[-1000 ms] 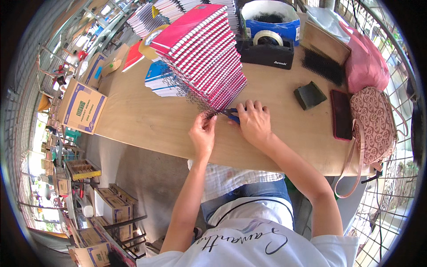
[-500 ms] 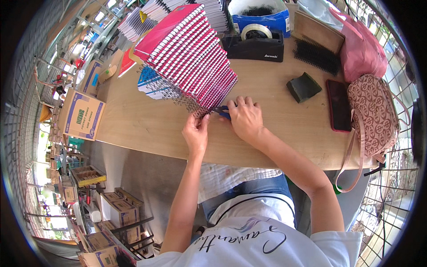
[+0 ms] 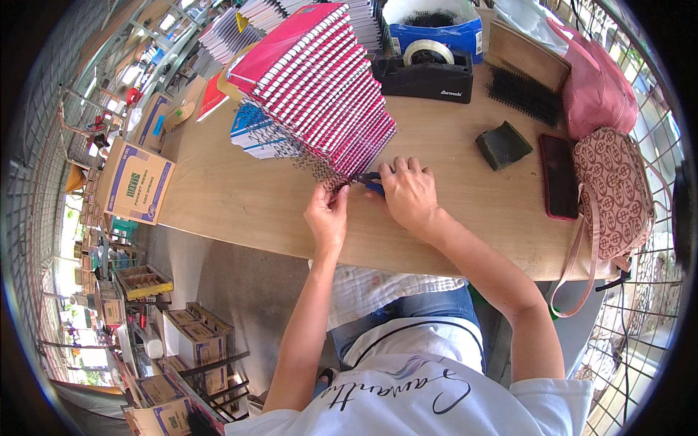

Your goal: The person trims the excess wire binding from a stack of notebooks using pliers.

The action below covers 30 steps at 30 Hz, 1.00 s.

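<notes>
A tall stack of red spiral notebooks (image 3: 327,87) stands on the wooden table, with dark wire spirals (image 3: 291,149) sticking out along its left side. At the stack's near bottom corner, my left hand (image 3: 327,214) pinches the end of a spiral between thumb and fingers. My right hand (image 3: 408,190) is closed around blue-handled pliers (image 3: 374,183), whose dark jaws reach the same corner, close to my left fingertips. What exactly the jaws touch is too small to tell. Blue-covered notebooks (image 3: 254,131) lie left of the stack.
A black tape dispenser (image 3: 425,80) and a blue box (image 3: 436,33) stand behind. To the right are loose black spirals (image 3: 523,94), a dark block (image 3: 503,145), a phone (image 3: 558,176) and a patterned pouch (image 3: 613,185). A cardboard box (image 3: 138,182) sits at the left edge.
The whole view has shifted slightly, so things appear a little further right. Both hands stay at the stack's bottom corner, with the pliers still in the right one.
</notes>
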Each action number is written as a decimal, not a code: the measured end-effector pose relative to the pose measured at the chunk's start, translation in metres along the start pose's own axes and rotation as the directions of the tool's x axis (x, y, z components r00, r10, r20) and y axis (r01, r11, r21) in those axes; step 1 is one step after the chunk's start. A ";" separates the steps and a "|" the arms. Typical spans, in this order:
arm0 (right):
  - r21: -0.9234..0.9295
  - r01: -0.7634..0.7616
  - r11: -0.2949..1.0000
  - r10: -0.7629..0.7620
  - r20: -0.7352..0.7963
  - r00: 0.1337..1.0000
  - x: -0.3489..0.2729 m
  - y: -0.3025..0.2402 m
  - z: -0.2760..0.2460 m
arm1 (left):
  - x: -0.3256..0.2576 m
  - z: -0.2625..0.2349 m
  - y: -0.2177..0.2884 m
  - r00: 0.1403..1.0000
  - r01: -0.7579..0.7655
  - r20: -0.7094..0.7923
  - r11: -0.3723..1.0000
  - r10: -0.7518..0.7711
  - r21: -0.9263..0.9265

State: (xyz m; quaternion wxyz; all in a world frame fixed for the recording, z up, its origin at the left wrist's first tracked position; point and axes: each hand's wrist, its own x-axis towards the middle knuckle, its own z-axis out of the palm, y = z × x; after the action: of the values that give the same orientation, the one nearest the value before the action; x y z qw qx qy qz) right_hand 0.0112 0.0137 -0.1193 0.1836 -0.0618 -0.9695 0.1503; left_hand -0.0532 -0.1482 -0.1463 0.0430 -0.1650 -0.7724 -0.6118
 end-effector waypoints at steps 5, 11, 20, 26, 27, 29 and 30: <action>0.005 0.008 1.000 -0.007 -0.049 0.999 0.000 0.000 0.003 | 0.000 0.002 -0.004 0.996 -0.084 -0.044 0.996 0.083 -0.025; 0.111 -0.036 0.993 0.014 0.193 0.981 0.008 0.004 -0.001 | 0.000 0.000 0.001 1.000 0.003 -0.002 1.000 -0.003 -0.022; 0.068 -0.011 0.998 0.013 -0.029 1.000 -0.004 0.002 -0.008 | -0.004 -0.002 0.003 1.000 -0.007 -0.004 0.994 0.007 -0.105; 0.059 -0.029 0.998 0.029 0.005 1.000 -0.002 -0.001 -0.011 | -0.001 0.000 0.004 1.000 -0.024 -0.013 0.990 0.023 -0.136; 0.060 -0.034 0.998 0.034 0.011 0.999 -0.002 -0.002 -0.011 | 0.000 0.000 0.005 1.000 -0.023 -0.008 0.991 0.022 -0.130; 0.071 -0.033 0.997 0.032 0.011 0.999 -0.003 -0.001 -0.011 | 0.000 -0.001 0.006 1.000 -0.020 -0.002 0.994 0.020 -0.107; 0.077 -0.031 0.997 0.030 0.011 0.999 -0.003 -0.001 -0.011 | -0.001 -0.001 0.006 1.000 -0.020 -0.003 0.996 0.019 -0.089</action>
State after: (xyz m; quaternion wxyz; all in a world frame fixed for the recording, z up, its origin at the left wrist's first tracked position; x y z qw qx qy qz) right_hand 0.0184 0.0155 -0.1108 0.1787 -0.0688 -0.9628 0.1908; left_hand -0.0505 -0.1484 -0.1402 0.0425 -0.1735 -0.7425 -0.6456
